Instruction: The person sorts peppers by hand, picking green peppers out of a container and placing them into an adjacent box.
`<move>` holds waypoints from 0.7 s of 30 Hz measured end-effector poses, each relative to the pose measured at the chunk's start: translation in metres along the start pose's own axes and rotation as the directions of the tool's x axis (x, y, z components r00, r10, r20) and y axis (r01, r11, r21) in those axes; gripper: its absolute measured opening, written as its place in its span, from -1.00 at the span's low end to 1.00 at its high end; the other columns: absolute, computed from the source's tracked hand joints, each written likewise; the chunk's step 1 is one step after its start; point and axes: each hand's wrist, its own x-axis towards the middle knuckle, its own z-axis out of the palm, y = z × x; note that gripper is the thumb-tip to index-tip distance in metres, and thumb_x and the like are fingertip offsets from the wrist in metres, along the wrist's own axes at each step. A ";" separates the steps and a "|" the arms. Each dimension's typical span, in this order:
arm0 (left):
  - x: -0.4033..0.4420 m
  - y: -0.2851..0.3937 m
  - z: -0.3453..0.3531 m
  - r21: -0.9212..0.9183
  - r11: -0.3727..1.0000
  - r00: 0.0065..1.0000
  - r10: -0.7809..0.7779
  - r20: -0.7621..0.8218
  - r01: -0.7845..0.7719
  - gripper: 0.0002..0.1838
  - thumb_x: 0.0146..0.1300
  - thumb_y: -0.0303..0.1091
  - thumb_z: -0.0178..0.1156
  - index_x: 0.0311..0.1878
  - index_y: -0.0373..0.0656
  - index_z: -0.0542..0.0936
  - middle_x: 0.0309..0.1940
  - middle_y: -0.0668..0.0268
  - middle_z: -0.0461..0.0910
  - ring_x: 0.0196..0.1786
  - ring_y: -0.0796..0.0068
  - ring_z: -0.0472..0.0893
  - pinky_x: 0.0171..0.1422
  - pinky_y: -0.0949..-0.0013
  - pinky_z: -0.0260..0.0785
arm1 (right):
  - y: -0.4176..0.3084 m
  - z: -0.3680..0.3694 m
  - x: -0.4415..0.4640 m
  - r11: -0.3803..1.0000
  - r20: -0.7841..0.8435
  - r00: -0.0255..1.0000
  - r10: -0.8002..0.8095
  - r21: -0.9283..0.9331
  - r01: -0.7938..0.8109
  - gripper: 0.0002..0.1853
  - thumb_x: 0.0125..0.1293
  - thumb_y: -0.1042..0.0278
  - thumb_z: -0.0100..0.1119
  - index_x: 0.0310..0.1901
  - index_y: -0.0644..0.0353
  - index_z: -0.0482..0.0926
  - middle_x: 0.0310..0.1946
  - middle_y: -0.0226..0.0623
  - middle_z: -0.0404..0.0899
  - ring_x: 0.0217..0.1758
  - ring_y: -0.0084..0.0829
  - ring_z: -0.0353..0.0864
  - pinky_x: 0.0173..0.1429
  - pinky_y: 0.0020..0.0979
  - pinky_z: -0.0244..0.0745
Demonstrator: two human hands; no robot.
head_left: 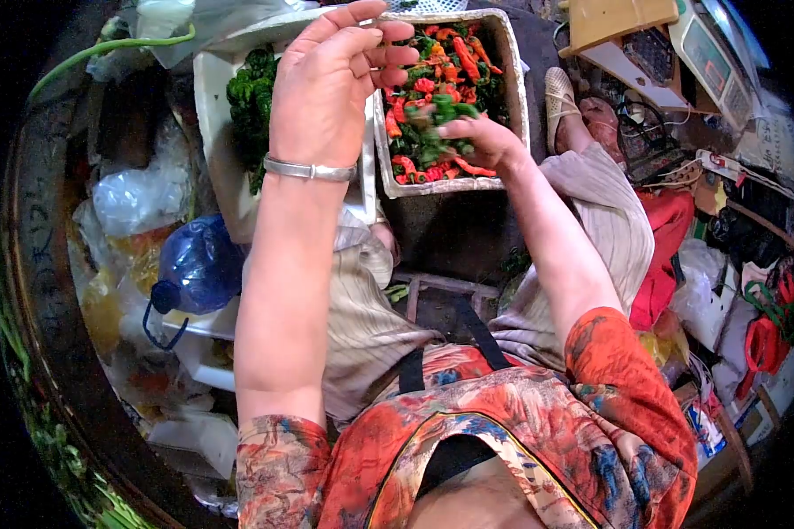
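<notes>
Your work with the peppers looks partly done, judging by how the produce lies. The left foam box [208,115] holds only green peppers [254,93] as far as you can see past your arm, and a good part of its floor is hidden. The right foam box [519,88] holds mostly red peppers [464,58] with green ones among them, so the two colours are not fully apart there, and plenty is left to handle.

Your right hand [487,143] is over the near part of the right box, thumb closed over a green clump [444,126], which seems to be several small peppers; blur makes that hard to confirm. Your left hand [326,84] is raised above the wall where the boxes meet, fingers parted and slightly curled, with nothing showing in it.

Counting what you have: two hands, two foam boxes side by side, one clump in your grasp, one metal bracelet [310,170] on your left wrist, and one blue jug [200,263] beside your left arm. The peppers overlap too much in either box for you to get a fair number.
</notes>
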 end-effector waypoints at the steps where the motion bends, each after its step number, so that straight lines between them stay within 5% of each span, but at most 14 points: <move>1: 0.001 -0.001 0.000 0.008 1.000 1.000 0.002 -0.003 -0.002 -0.68 0.30 -0.48 0.00 0.11 -0.25 0.48 -0.12 0.14 0.63 -0.15 0.31 0.64 -0.03 0.32 0.45 | -0.015 0.022 0.006 0.989 0.066 0.997 0.047 -0.141 -0.037 -0.59 0.21 0.34 0.26 0.09 0.16 0.47 -0.22 -0.46 0.58 -0.32 -0.62 0.51 -0.28 -0.56 0.48; 6: 0.001 -0.003 -0.001 0.028 1.000 1.000 -0.006 -0.014 0.006 -0.68 0.30 -0.48 0.02 0.11 -0.26 0.48 -0.12 0.14 0.62 -0.14 0.32 0.63 -0.03 0.32 0.45 | -0.020 0.083 0.048 0.978 0.136 0.989 0.057 -0.205 -0.028 -0.44 0.21 0.35 0.27 0.23 0.26 0.36 -0.07 -0.29 0.60 -0.12 -0.48 0.63 -0.02 -0.46 0.59; 8: -0.001 -0.003 0.000 -0.015 1.000 1.000 -0.008 0.002 0.008 -0.69 0.30 -0.48 0.02 0.11 -0.25 0.48 -0.12 0.14 0.62 -0.14 0.32 0.62 -0.03 0.32 0.44 | -0.031 0.081 0.050 0.997 0.051 0.998 0.041 -0.064 -0.038 -0.52 0.26 0.35 0.20 0.20 0.27 0.40 -0.15 -0.27 0.63 -0.14 -0.42 0.65 -0.08 -0.42 0.57; 12: -0.009 0.003 0.004 0.016 1.000 1.000 -0.006 -0.018 0.006 -0.69 0.30 -0.48 0.02 0.11 -0.25 0.48 -0.11 0.13 0.61 -0.14 0.31 0.62 -0.03 0.32 0.44 | 0.011 0.002 0.052 0.904 -0.292 0.955 -0.061 -0.421 -0.070 -0.74 0.25 0.30 0.15 -0.11 0.26 0.62 -0.31 -0.32 0.64 -0.32 -0.55 0.57 -0.23 -0.47 0.50; 14: -0.015 0.005 0.008 0.011 1.000 1.000 0.001 -0.001 -0.001 -0.69 0.31 -0.46 0.02 0.11 -0.25 0.49 -0.12 0.14 0.61 -0.14 0.32 0.62 -0.03 0.33 0.44 | 0.033 -0.022 0.042 0.840 -0.315 0.941 0.126 -0.470 -0.270 -0.70 0.24 0.43 0.08 -0.01 0.32 0.53 -0.47 -0.41 0.49 -0.47 -0.56 0.49 -0.35 -0.49 0.46; 15: -0.017 0.005 0.009 0.010 1.000 1.000 -0.005 0.020 0.005 -0.68 0.31 -0.45 0.02 0.11 -0.25 0.49 -0.13 0.14 0.62 -0.14 0.32 0.62 -0.03 0.33 0.43 | 0.067 -0.050 0.055 0.676 -0.298 0.949 0.103 -0.679 -0.287 -0.69 0.21 0.44 0.10 -0.01 0.33 0.53 -0.46 -0.36 0.51 -0.48 -0.55 0.52 -0.37 -0.48 0.47; 20: -0.018 0.006 0.011 0.006 1.000 0.999 -0.021 0.027 0.021 -0.66 0.31 -0.43 0.02 0.13 -0.26 0.49 -0.11 0.15 0.62 -0.14 0.34 0.62 -0.02 0.35 0.40 | 0.127 -0.039 0.068 0.364 -0.411 0.900 -0.145 -0.868 -0.338 -0.54 0.16 0.16 0.22 0.05 0.26 0.53 -0.13 0.03 0.63 -0.06 -0.11 0.64 0.05 -0.22 0.50; 21: -0.017 0.005 0.008 0.018 1.000 0.999 -0.022 0.025 0.021 -0.65 0.31 -0.42 0.03 0.14 -0.26 0.48 -0.10 0.15 0.62 -0.13 0.34 0.62 -0.01 0.35 0.39 | 0.132 -0.032 0.073 0.423 -0.499 0.858 -0.119 -0.807 -0.411 -0.48 0.14 0.05 0.23 0.03 0.27 0.54 -0.08 0.08 0.60 0.08 0.01 0.55 0.16 -0.15 0.43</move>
